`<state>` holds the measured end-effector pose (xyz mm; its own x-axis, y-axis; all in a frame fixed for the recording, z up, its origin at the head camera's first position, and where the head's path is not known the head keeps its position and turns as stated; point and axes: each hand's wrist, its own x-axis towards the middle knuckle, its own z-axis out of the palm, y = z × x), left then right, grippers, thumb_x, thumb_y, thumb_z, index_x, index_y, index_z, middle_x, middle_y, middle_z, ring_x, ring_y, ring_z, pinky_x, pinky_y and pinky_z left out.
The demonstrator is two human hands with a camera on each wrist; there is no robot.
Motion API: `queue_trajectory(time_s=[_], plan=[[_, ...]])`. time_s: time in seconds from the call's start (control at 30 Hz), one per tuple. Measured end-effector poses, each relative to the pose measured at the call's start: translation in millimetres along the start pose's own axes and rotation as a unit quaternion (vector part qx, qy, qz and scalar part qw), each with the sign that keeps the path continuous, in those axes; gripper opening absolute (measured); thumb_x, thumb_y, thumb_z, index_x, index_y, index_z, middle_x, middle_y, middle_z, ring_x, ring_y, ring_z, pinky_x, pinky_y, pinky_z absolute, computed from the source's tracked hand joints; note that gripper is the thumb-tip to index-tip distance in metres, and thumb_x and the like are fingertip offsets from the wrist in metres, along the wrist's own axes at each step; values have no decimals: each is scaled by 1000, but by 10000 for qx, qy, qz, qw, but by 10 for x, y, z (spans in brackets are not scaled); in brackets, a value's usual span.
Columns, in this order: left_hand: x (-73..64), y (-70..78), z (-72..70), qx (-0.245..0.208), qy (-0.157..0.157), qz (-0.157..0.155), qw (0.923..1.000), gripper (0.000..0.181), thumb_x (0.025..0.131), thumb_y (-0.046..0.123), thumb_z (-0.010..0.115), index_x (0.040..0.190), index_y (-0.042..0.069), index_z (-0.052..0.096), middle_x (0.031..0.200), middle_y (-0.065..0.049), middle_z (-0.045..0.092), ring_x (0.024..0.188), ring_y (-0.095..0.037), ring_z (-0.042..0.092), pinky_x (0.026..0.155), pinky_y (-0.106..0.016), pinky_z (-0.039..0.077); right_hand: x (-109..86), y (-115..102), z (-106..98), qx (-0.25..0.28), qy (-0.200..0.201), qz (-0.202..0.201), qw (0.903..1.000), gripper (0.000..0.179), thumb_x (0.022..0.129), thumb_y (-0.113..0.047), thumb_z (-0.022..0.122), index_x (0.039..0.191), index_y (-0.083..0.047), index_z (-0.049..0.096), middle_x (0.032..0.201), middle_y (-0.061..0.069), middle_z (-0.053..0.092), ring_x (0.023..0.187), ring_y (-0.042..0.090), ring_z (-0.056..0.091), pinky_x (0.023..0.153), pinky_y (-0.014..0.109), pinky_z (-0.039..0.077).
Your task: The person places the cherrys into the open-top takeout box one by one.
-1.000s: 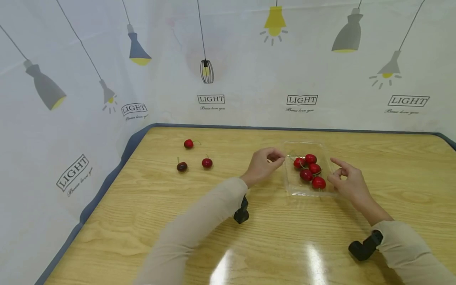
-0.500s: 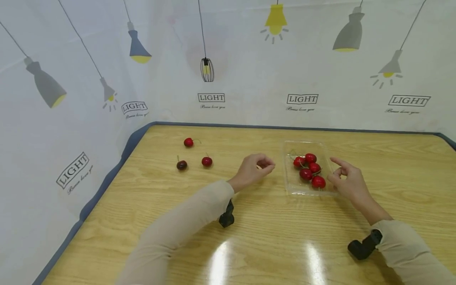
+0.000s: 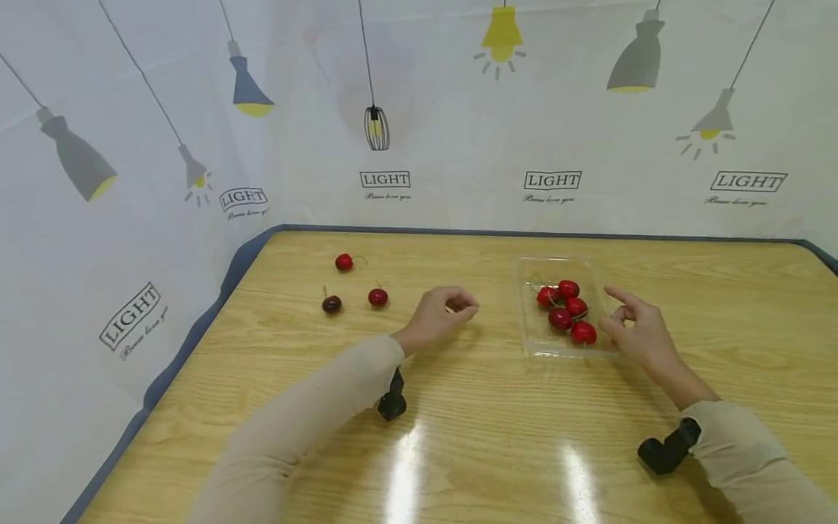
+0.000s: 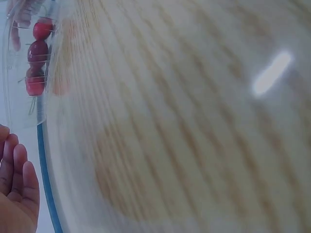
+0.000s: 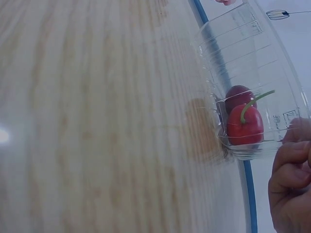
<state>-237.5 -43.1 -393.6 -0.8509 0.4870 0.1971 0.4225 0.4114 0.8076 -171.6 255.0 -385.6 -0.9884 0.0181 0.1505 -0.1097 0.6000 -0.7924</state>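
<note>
A clear plastic box [image 3: 533,342] with several red cherries [image 3: 560,319] in it stands on the table, right of the middle. At its right side, my right hand [image 3: 644,338] pinches the rim between thumb and fingers, the index finger stretched forward. The right wrist view shows these fingers [image 5: 291,177] by the box's corner. My left hand [image 3: 435,316] is above the table left of the box, fingers loosely bent, nothing visible in it. Farther left lie three loose cherries with stems: a dark one [image 3: 332,305], a red one [image 3: 377,297] and another [image 3: 344,262] behind them.
The wooden table [image 3: 497,437] has a blue-grey edge along the back and left. Behind it hangs a white cloth [image 3: 445,116] printed with lamps. A black wrist camera [image 3: 393,400] sits under the left sleeve, another [image 3: 668,451] under the right.
My left hand has drawn away from the box's left side and moved left, toward the loose cherries. The right hand and the box have stayed in place.
</note>
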Motion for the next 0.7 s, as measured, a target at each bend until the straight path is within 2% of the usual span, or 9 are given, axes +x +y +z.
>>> queue_trajectory(time_s=[0.17, 0.4, 0.7], plan=[[-58, 3, -39, -51, 15, 49, 10000, 11, 86, 15, 59, 90, 7, 65, 81, -1, 62, 73, -10, 55, 66, -21, 45, 8, -11, 0, -17, -40, 17, 10000, 54, 80, 0, 48, 131, 7, 34, 64, 0, 45, 49, 6, 37, 41, 23, 32], [-150, 32, -112, -55, 25, -119, 9999, 11, 85, 18, 60, 90, 9, 65, 81, 2, 61, 74, -8, 54, 66, -22, 45, 5, -26, -12, -22, -96, 35, 9999, 54, 80, 0, 48, 131, 8, 33, 64, 2, 45, 50, 6, 37, 42, 23, 32], [-227, 22, -281, -6, 119, -15, 9999, 17, 86, 17, 59, 94, 3, 65, 84, 0, 62, 75, -11, 56, 66, -24, 46, 8, -16, -8, -70, -80, -1, 9999, 53, 81, 0, 48, 131, 8, 33, 64, 2, 44, 49, 6, 36, 41, 23, 32]])
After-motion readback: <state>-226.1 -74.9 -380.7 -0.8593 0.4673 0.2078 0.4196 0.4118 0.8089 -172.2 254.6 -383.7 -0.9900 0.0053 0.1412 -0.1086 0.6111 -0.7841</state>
